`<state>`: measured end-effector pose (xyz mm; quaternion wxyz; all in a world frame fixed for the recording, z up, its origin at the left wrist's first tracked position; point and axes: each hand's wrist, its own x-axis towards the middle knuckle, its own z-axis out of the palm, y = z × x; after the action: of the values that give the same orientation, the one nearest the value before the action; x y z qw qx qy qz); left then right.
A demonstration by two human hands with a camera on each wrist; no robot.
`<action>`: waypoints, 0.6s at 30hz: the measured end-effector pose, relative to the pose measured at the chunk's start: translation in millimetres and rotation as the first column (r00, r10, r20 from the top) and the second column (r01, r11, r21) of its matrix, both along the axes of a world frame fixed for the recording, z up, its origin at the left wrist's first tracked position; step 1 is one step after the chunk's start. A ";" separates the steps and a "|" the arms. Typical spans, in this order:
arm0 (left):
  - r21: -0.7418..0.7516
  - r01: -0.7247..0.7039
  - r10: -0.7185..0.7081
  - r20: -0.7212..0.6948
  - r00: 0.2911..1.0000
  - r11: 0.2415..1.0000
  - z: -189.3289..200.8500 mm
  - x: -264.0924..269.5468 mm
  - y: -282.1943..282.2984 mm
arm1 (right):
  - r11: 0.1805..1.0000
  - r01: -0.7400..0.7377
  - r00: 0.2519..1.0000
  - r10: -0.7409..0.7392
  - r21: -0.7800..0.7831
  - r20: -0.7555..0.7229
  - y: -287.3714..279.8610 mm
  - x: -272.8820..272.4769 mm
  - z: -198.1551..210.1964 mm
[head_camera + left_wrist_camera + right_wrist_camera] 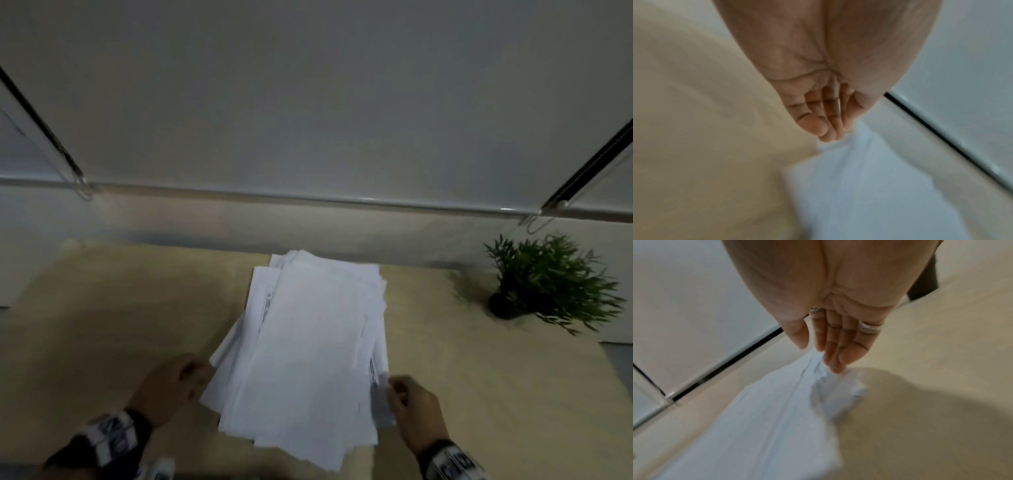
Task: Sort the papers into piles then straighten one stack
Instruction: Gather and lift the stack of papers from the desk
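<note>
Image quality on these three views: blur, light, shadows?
Head view: dim and soft, print on the papers illegible. Left wrist view: left hand fairly sharp, papers smeared. Right wrist view: papers motion-blurred, broad shadow on the table beside them.

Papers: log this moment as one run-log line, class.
stage: unsorted | papers: one skewed pile on table | left hand: touches left edge | right hand: at right edge, grip unclear

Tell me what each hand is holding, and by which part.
Nothing looks gripped. The left hand touches the paper pile at its left edge; the right hand presses straight fingertips into the bunched right edge, thumb apart.
</note>
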<state>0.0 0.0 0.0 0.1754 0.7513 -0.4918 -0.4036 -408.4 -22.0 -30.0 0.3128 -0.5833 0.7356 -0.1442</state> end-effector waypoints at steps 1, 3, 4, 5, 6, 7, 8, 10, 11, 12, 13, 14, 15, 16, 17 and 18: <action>-0.023 -0.046 0.044 -0.065 0.997 0.999 6.6 -13.2 -18.9 | 1.000 0.006 1.000 -0.005 -0.011 0.031 -15.6 13.7 3.8; -0.072 -0.063 0.054 -0.115 0.992 0.995 -0.1 -41.2 -51.2 | 0.998 0.002 1.000 -0.002 0.056 0.003 -40.8 43.0 -4.8; -0.068 -0.060 0.051 -0.126 0.991 0.996 -8.9 -51.8 -66.5 | 0.991 0.054 0.999 -0.054 0.121 -0.002 -51.2 56.8 -7.7; -0.027 -0.061 0.058 -0.109 0.992 0.998 -16.3 -62.0 -78.6 | 0.977 0.109 0.994 -0.107 0.186 -0.021 -57.6 67.9 -9.9; -0.013 -0.068 0.067 -0.085 0.994 0.998 -25.4 -68.5 -87.9 | 0.968 0.136 0.991 -0.130 0.209 -0.042 -62.3 76.9 -11.3; -0.001 -0.071 0.071 -0.012 0.997 0.997 -34.6 -74.1 -93.6 | 0.968 0.132 0.991 -0.124 0.215 -0.053 -64.4 84.2 -13.7; -0.013 -0.060 0.061 0.081 0.995 0.998 -41.3 -79.0 -98.9 | 0.970 0.150 0.989 -0.145 0.193 -0.041 -66.1 88.7 -13.6; -0.003 0.009 -0.008 0.257 0.966 1.000 -51.7 -82.3 -101.1 | 0.970 0.172 0.985 -0.172 0.173 -0.015 -69.8 91.3 -17.0; 0.024 0.041 -0.047 0.327 0.944 0.999 -52.1 -83.6 -101.0 | 0.972 0.182 0.983 -0.183 0.150 -0.011 -71.9 90.9 -15.6; 0.047 0.069 -0.081 0.374 0.924 0.997 -52.8 -83.4 -100.5 | 0.972 0.199 0.979 -0.202 0.122 0.006 -74.5 90.6 -14.0; 0.039 0.093 -0.101 0.390 0.915 0.995 -51.9 -84.6 -99.4 | 0.970 0.227 0.972 -0.231 0.087 0.046 -76.6 89.5 -13.8; 0.000 0.124 -0.116 0.365 0.924 0.992 -53.7 -84.5 -98.1 | 0.964 0.261 0.959 -0.265 0.057 0.104 -78.1 89.0 -12.3; -0.048 0.155 -0.131 0.326 0.936 0.987 -53.7 -83.8 -98.2 | 0.955 0.293 0.942 -0.296 0.041 0.156 -79.7 91.2 -9.2; -0.102 0.177 -0.142 0.285 0.948 0.979 -53.5 -82.4 -97.4 | 0.945 0.325 0.924 -0.327 0.041 0.201 -80.1 92.6 -6.5; -0.141 0.185 -0.146 0.246 0.958 0.972 -51.9 -78.8 -97.1 | 0.934 0.353 0.906 -0.356 0.059 0.227 -81.3 94.8 -2.9; -0.167 0.172 -0.136 0.208 0.969 0.971 -51.7 -75.6 -96.7 | 0.923 0.375 0.893 -0.385 0.089 0.233 -81.7 94.7 -0.5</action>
<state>-75.6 -96.7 -51.7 0.1629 0.7271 -0.5990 -0.2934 -313.8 -103.7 -30.5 0.3795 -0.3994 0.7936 -0.2583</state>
